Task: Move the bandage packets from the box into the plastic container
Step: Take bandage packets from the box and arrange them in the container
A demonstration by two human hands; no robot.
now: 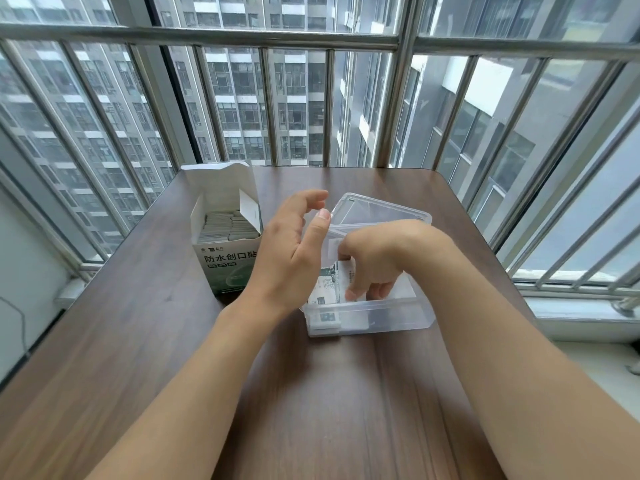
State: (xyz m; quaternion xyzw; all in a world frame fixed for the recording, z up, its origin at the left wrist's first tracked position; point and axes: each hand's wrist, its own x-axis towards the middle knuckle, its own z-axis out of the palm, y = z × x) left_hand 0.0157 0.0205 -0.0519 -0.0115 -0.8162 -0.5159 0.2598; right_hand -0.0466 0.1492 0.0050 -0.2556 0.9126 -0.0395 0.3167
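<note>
Inside the clear plastic container (398,317), the right hand (377,261) pinched white bandage packets (327,284); the left hand (291,251) hovered spread wide beside the open white cardboard box (225,251).

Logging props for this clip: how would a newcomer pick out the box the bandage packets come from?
On the dark wooden table, look left of the clear plastic container. The box stands upright there, white cardboard with its top flap open, packets stacked inside; only it carries printed lettering.

Left hand (292,251) spread, fingers apart, thumb raised; right hand (375,261) curled downward, fingertips (353,293) bunched in a grip
</note>
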